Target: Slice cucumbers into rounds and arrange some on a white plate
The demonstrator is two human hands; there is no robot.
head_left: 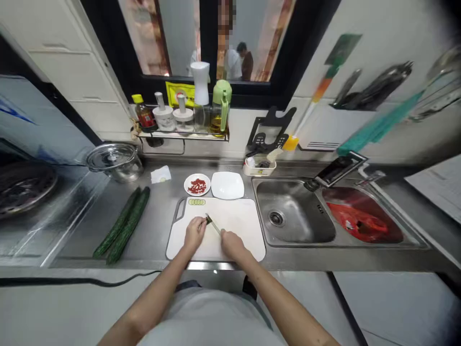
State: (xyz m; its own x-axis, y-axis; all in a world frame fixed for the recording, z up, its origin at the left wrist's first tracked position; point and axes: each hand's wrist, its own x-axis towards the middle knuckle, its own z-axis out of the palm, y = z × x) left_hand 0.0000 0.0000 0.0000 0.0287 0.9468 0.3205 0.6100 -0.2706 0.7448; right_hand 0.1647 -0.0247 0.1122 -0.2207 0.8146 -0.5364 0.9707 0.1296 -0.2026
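My right hand (232, 244) grips the knife (214, 225); my left hand (195, 233) meets a dark piece (208, 219) on the cutting board (247, 223), whether pinching I cannot tell; if the piece rolls, the knife could nick me.

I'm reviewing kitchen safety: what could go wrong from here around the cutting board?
The left hand has its fingers close to the knife held in the right hand, so a slip might nick them. The cutting board reaches the front edge of the counter; a hard push could perhaps shift it. Two cucumbers lie with their lower ends near that edge and might roll if bumped.
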